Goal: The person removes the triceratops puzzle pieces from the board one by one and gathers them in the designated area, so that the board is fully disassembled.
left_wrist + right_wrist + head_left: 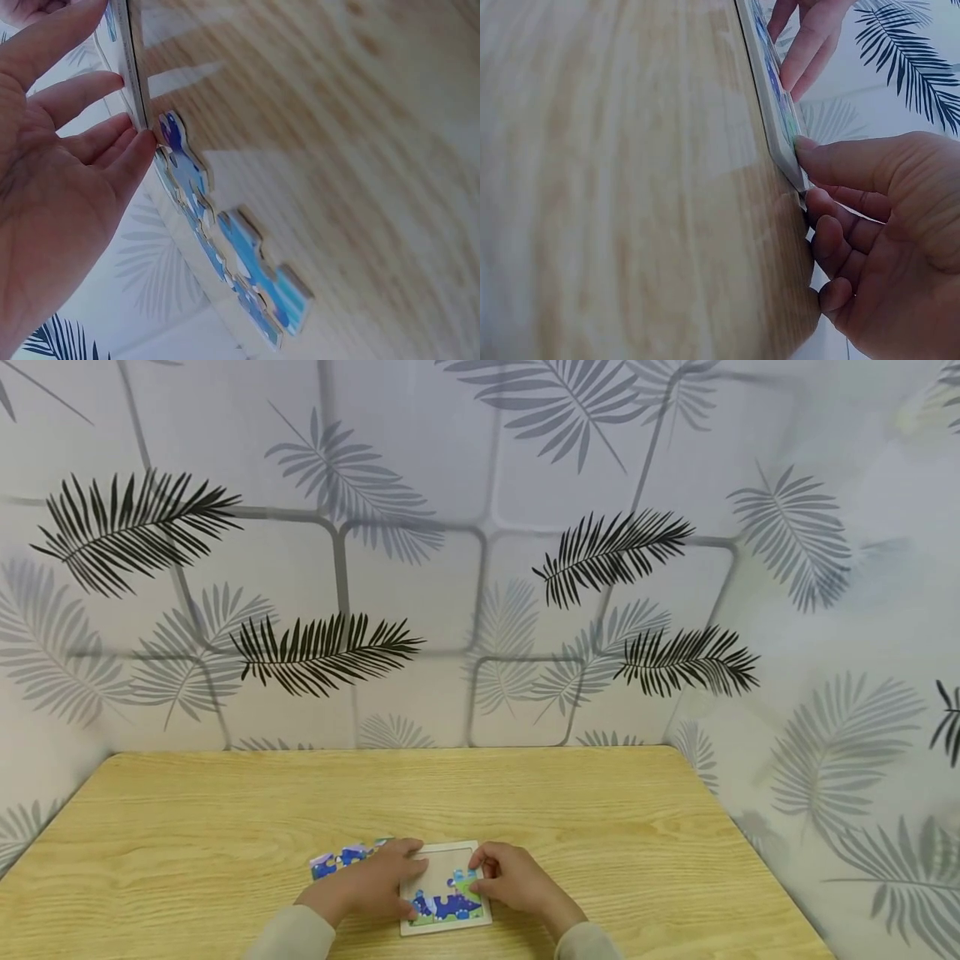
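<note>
A shallow wooden puzzle tray [438,929] lies flat on the table, with blue and green pieces [454,907] in its lower and right part. My left hand [378,882] is spread along the tray's left side. In the left wrist view its fairly straight fingers [79,94] touch the tray's edge [136,90]. At the opposite side, my right hand [519,880] has thumb and curled index finger at the tray's edge, near a light-blue and green puzzle piece [464,877]. The right thumb [832,161] rests on the rim; the finger pads are partly hidden.
Several loose puzzle pieces [351,854] lie left of the tray, partly behind my left hand; the left wrist view shows them flat, blue with white [259,266]. The wooden table [600,810] reaches back to a wall [420,585] covered with a leaf pattern.
</note>
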`<control>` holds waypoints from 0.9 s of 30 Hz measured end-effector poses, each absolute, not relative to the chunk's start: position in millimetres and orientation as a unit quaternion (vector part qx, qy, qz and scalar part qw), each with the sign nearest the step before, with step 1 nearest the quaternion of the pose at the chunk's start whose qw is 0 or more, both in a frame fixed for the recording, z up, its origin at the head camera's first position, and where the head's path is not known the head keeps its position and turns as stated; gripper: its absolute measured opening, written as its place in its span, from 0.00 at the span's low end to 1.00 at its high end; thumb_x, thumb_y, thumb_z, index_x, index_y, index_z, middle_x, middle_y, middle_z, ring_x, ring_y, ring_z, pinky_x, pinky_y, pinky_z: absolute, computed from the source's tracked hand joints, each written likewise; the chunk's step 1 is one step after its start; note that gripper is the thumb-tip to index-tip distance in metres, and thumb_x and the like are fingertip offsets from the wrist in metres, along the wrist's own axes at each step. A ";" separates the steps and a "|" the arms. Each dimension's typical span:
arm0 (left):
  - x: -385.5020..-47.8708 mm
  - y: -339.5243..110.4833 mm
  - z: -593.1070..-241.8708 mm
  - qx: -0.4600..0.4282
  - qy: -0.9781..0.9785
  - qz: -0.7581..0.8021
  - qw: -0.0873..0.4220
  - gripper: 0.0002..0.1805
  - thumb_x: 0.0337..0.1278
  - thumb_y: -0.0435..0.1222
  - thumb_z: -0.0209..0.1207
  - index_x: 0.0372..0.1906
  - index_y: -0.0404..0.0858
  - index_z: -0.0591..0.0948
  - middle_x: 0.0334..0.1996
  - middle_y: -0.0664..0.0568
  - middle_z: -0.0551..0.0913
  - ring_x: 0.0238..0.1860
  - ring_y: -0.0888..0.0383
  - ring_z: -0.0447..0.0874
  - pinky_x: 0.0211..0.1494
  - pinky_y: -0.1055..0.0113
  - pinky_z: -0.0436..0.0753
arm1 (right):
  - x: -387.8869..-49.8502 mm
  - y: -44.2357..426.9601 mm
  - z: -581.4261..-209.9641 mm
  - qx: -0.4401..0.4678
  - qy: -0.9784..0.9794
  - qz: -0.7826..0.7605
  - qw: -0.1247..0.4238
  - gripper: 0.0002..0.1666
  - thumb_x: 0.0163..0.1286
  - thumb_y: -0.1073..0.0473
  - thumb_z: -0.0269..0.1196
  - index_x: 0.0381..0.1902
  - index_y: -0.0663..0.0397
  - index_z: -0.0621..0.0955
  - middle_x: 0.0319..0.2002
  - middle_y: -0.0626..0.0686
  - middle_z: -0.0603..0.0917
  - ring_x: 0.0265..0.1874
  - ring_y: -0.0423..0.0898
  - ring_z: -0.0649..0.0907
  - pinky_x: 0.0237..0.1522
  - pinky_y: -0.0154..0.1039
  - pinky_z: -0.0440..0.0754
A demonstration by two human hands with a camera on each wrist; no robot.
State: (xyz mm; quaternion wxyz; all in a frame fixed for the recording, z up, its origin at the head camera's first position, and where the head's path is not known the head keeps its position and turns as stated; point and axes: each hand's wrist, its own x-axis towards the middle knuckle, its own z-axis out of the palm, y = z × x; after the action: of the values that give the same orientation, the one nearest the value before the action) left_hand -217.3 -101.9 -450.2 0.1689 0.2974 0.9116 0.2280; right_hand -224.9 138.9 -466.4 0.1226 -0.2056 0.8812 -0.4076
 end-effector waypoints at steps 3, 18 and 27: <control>-216.2 -100.9 -447.9 0.290 0.911 0.232 0.178 0.36 0.49 0.42 0.67 0.64 0.31 0.70 0.68 0.38 0.60 0.69 0.39 0.54 0.67 0.45 0.60 | -224.8 139.6 -464.4 -0.211 0.877 -0.412 0.126 0.07 0.60 0.67 0.65 0.35 0.58 0.78 0.23 0.45 0.70 0.22 0.38 0.68 0.24 0.29 0.64; -214.5 -97.3 -444.4 0.270 0.914 0.235 0.191 0.36 0.48 0.39 0.68 0.64 0.32 0.70 0.69 0.39 0.59 0.70 0.40 0.52 0.67 0.46 0.60 | -225.2 141.0 -468.4 -0.208 0.875 -0.419 0.126 0.08 0.60 0.67 0.66 0.36 0.56 0.77 0.24 0.45 0.69 0.22 0.38 0.68 0.23 0.29 0.65; -215.7 -95.1 -443.0 0.259 0.913 0.236 0.208 0.35 0.50 0.38 0.67 0.64 0.34 0.70 0.69 0.41 0.58 0.70 0.41 0.52 0.67 0.46 0.60 | -226.1 141.5 -469.7 -0.196 0.869 -0.437 0.126 0.10 0.59 0.68 0.66 0.35 0.55 0.76 0.24 0.45 0.70 0.22 0.39 0.68 0.23 0.28 0.65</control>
State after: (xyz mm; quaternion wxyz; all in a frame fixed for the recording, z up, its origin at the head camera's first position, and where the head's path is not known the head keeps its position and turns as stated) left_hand -215.7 -95.1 -443.0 0.2079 0.2586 0.9134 0.2359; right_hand -226.1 141.5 -469.7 0.1261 -0.1960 0.8687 -0.4370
